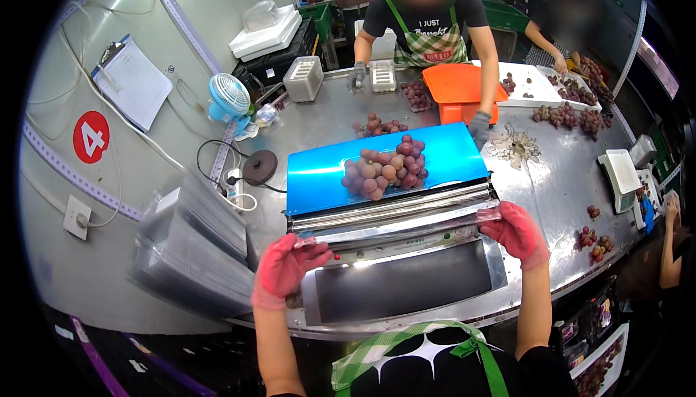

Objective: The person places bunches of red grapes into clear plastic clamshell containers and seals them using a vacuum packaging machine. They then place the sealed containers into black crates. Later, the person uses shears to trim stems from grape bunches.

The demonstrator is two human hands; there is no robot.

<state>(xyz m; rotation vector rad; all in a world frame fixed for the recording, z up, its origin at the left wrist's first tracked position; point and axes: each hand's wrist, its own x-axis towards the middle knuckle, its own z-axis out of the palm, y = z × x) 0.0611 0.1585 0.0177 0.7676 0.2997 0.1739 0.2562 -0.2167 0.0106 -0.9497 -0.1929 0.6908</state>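
Note:
Between my hands a strip of clear cling film (397,228) is stretched across the front of a film wrapping machine (405,281). My left hand (281,271), in a pink glove, pinches the film's left end near the machine's front left corner. At the front right, my right hand (516,233), gloved the same way, grips the other end. Behind the film lie the machine's metal rollers (391,206). Red grapes (387,167) rest on the blue top plate (321,171), with clear plastic showing at their lower edge. The black heating plate (405,284) lies nearer to me, below the film.
Stacked clear plastic trays (190,255) stand at the left, near a blue fan (229,95) and a power strip (235,187). Across the table a co-worker (427,22) in grey gloves works beside an orange scale (462,92). Loose grapes (590,236) and a white scale (620,179) sit at right.

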